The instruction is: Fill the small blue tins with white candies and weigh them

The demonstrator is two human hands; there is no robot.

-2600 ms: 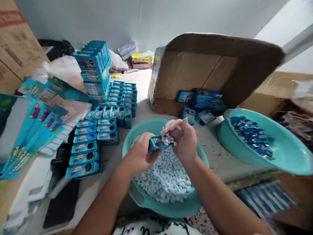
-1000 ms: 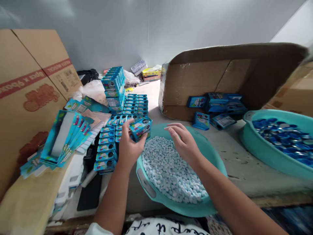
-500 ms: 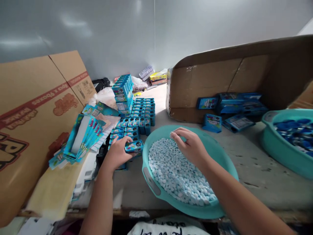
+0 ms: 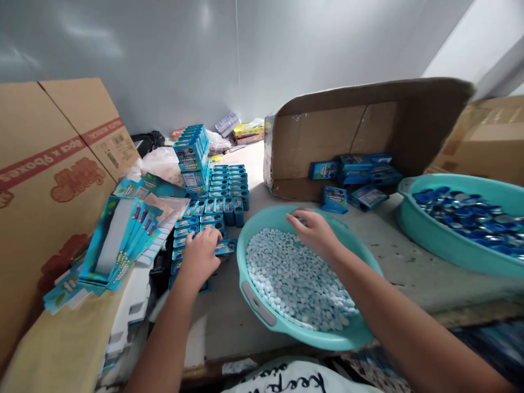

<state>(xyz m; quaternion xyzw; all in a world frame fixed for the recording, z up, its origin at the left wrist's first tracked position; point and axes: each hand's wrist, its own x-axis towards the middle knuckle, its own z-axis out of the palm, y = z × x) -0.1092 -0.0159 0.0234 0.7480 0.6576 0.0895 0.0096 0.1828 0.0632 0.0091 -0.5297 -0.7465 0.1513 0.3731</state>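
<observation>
My left hand (image 4: 201, 252) has its fingers curled round a small blue candy box (image 4: 226, 247), which sticks out to the right from under the fingertips. Rows of similar small blue boxes (image 4: 219, 188) stand just beyond and beside it. Above the turquoise basin (image 4: 257, 322), my right hand (image 4: 313, 230) is closed in a pinch; whatever lies between its fingertips is too small to make out. Many pale blue and white round candies (image 4: 295, 284) fill the lower part of the basin, below the right hand.
On the left lie flat blue display cartons (image 4: 118, 234) before a large cardboard box (image 4: 49, 164). Stacked blue boxes (image 4: 192, 158) rise at the back. A tipped-open carton (image 4: 319, 131) shelters blue packs (image 4: 360, 169). A second turquoise basin (image 4: 446, 240) holds shiny blue wrapped pieces.
The view has turned right, so more of the second basin shows. My left hand has tipped over the small box, hiding more of it. My right hand stays pinched above the candies.
</observation>
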